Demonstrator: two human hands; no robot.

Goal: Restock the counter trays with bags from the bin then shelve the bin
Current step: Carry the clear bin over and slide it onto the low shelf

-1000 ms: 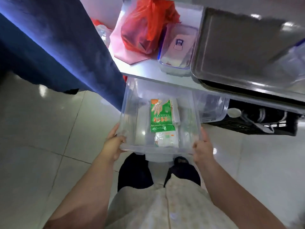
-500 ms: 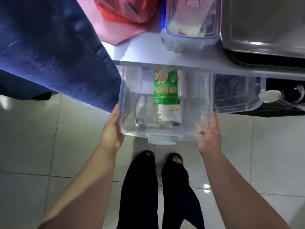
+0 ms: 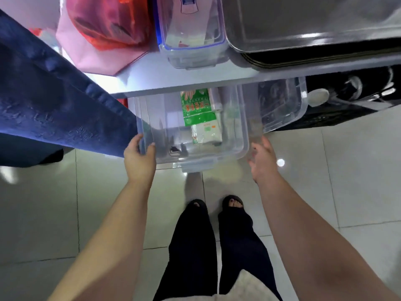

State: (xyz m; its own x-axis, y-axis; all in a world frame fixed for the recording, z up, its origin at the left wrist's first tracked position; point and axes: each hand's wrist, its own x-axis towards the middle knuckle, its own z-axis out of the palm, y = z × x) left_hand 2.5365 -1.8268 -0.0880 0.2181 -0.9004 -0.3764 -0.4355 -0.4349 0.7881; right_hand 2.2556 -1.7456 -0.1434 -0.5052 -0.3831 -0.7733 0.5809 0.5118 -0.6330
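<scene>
A clear plastic bin (image 3: 191, 135) sits with its far half tucked under the edge of the worktop (image 3: 173, 79) and its near half sticking out over the tiled floor (image 3: 65, 203); what it rests on under there cannot be told. The left hand (image 3: 138, 157) holds the bin's near-left corner, its grip pinching the rim with the thumb inside the wall and the fingers curled round the outside. The right hand (image 3: 262, 161) is just beside the near-right corner, not touching it, its grip spread and holding nothing; it is a little blurred. Inside the bin a green packet (image 3: 196, 107) lies flat toward the far side, with a white packet (image 3: 208, 133) just nearer, partly under it. A second clear bin (image 3: 282, 105) stands just to the right under the worktop, and a black crate (image 3: 347, 101) lies beyond that. On the worktop are a red bag (image 3: 112, 20) on a pink cloth (image 3: 86, 55), a clear box (image 3: 191, 29) with a blue rim, and a metal tray (image 3: 303, 22) beside it. A dark blue cloth (image 3: 54, 94) hangs at the left, touching the bin's left wall. The person's feet are close together behind the bin.
</scene>
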